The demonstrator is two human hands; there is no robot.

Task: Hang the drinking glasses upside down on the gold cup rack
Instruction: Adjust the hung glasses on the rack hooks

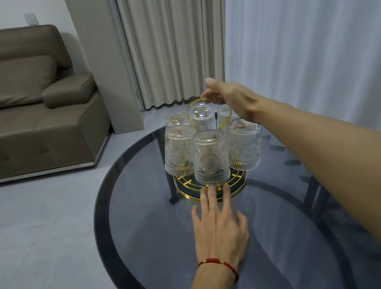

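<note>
Ribbed clear drinking glasses (pixel 210 158) hang inverted on the gold wire cup rack (pixel 211 186), sitting on a round smoky glass table (pixel 148 227) near a brown sofa (pixel 22 109); right hand (pixel 232 99) pinches its loop handle, left hand (pixel 219 227) flat and open, fingertips at the base.

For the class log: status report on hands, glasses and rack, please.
Left hand flat, fingers at rack base. Right hand on gold handle. Six glasses hung upside down. Nothing obstructing.

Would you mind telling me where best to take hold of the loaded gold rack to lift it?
Probably by the gold loop handle, reached from above. It stands upright over the middle, clear of the upside-down glasses ringing it, so the load should hang level. The right hand already has its fingers at the loop; the left hand lies at the base.
</note>
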